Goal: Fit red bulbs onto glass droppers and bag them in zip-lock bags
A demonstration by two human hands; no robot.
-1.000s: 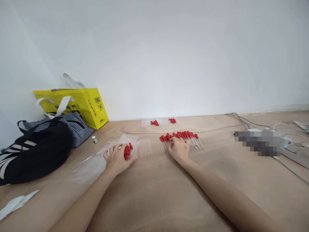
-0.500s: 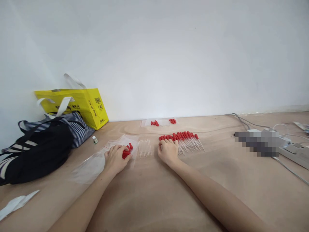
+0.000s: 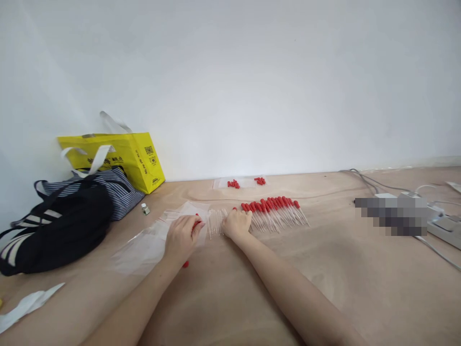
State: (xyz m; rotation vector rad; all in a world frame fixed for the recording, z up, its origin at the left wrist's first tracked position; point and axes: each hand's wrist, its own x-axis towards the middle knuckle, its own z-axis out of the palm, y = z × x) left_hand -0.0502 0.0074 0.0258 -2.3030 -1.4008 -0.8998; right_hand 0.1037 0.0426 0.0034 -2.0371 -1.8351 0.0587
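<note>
Shows left hand (image 3: 182, 236) curled over red caps (image 3: 195, 223), beside clear plastic bags (image 3: 140, 244). Shows right hand (image 3: 237, 225) between thin bare sticks (image 3: 215, 223) and a row of red-topped sticks (image 3: 272, 204). Records black bag (image 3: 84, 214), striped bag (image 3: 124, 197) and yellow bag (image 3: 150, 166) at far left.

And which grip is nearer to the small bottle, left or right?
Left. The left hand's grip is to the right of the small bottle, over the clear bags; the right hand's grip is farther right, at the left end of the red-topped droppers.
</note>
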